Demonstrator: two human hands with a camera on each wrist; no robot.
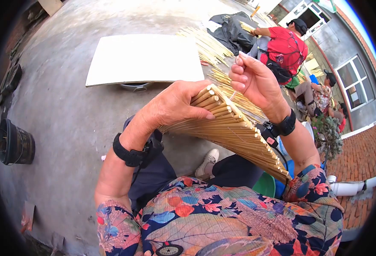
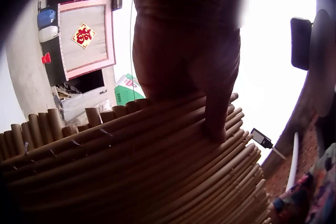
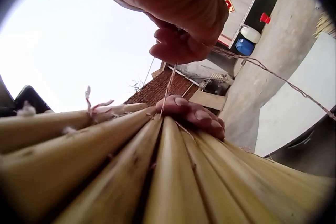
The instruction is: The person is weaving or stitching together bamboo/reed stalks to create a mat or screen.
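A mat of thin straw-coloured stalks (image 1: 235,138), bound side by side with string, slants across the person's lap. The left hand (image 1: 175,104) grips its upper edge in the head view, thumb on the near face. That thumb (image 2: 215,116) lies across the stalks in the left wrist view, while the left fingertips (image 3: 191,116) show at the far side in the right wrist view. Above the mat, the right hand (image 1: 258,83) pinches a thin pinkish string (image 3: 170,85), which runs taut down between two stalks. A twisted length of string (image 3: 273,71) trails from the right hand.
Beyond the mat, a white board (image 1: 147,59) rests over a basin (image 1: 136,86). Loose stalks (image 1: 209,47) lie on the ground near a seated person in red (image 1: 284,49). A black bucket (image 1: 16,143) stands at the left, and a white pipe (image 1: 354,186) runs at the right.
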